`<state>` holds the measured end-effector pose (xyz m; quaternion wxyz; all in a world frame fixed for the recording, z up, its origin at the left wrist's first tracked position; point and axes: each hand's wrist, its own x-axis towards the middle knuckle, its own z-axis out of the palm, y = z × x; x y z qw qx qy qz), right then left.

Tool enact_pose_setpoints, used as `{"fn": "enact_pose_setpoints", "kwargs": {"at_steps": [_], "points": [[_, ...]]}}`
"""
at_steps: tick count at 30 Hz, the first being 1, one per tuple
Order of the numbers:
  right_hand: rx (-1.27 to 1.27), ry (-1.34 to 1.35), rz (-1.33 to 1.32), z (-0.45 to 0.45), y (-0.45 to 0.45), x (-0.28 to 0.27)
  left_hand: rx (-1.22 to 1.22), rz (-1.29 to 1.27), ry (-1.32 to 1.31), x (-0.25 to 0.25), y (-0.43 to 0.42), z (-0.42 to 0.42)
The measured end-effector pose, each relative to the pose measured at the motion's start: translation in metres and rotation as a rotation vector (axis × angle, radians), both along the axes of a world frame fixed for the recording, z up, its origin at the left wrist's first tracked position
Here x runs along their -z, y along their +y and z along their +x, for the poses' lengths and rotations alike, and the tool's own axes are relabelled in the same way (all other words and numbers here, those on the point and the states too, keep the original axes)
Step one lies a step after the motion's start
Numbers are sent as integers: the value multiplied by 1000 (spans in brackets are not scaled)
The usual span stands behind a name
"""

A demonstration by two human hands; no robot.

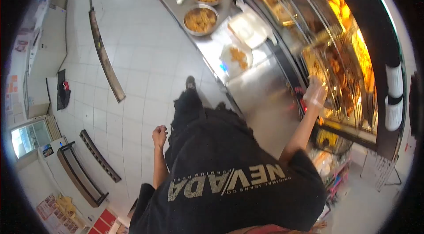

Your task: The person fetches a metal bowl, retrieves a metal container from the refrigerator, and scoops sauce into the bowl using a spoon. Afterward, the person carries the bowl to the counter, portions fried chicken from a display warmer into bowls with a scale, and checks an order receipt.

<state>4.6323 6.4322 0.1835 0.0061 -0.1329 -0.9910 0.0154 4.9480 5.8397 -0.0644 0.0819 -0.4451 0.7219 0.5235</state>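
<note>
My right hand (pixel 315 93), in a clear plastic glove, reaches into a lit food display case. It is at the near end of a gold tray (pixel 314 62) with pale food. Blur and glare hide its fingers and whatever they may hold. Beside that tray lie browned pieces of food (pixel 342 73) and metal utensils (pixel 357 103), perhaps tongs. My left hand (pixel 160 136) hangs by my left hip above the floor, fingers loosely curled, with nothing seen in it.
Along the steel counter (pixel 260 95) stand two metal bowls of food, one bowl (pixel 201 20) nearer me. A white paper (pixel 238 59) bears small food pieces, next to an opened white box (pixel 249 28). Tiled floor (pixel 137 57) runs to my left, with a long dark strip (pixel 104 55) across it.
</note>
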Motion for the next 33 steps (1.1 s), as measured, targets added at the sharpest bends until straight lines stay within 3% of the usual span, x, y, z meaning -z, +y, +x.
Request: {"fn": "enact_pose_setpoints", "kwargs": {"at_steps": [1,3,5,8,11,13,15,16,18,20,22,24,27,30,33], "points": [[62,-32,-175,-5,-43,-14,-17,4,33,-12,-6,-34],[-60,81,-388,-15,-71,22,-31,17,143,-64,-7,-118],[-295,97,-276,-27,-99,55,-13,36,293,-111,-8,-218],[-241,-47,-553,-49,-168,44,109,99,444,-168,-14,-387],[-159,-187,-349,-88,-194,40,324,149,580,-208,-14,-582],[-14,-297,-307,-106,-197,48,435,301,699,-205,-4,-729],[215,-392,-251,-126,-217,48,581,248,830,-182,21,-882],[355,-463,-212,-129,-231,40,658,160,955,-151,35,-963],[445,-584,-105,-116,-249,42,823,-223,793,-160,70,-1073],[706,-563,-193,-143,-297,4,947,-526,816,-113,102,-1188],[590,-477,-216,-77,-306,24,1073,-795,587,-121,125,-1244],[633,-448,-200,-72,-324,27,1224,-956,580,-117,142,-1283],[932,-500,-159,-111,-367,8,1481,-1080,591,-108,163,-1332],[1051,-545,-191,-143,-393,6,1698,-1218,599,-97,174,-1365],[1098,-580,-214,-161,-408,4,1651,-1032,880,-101,187,-1381]]}}
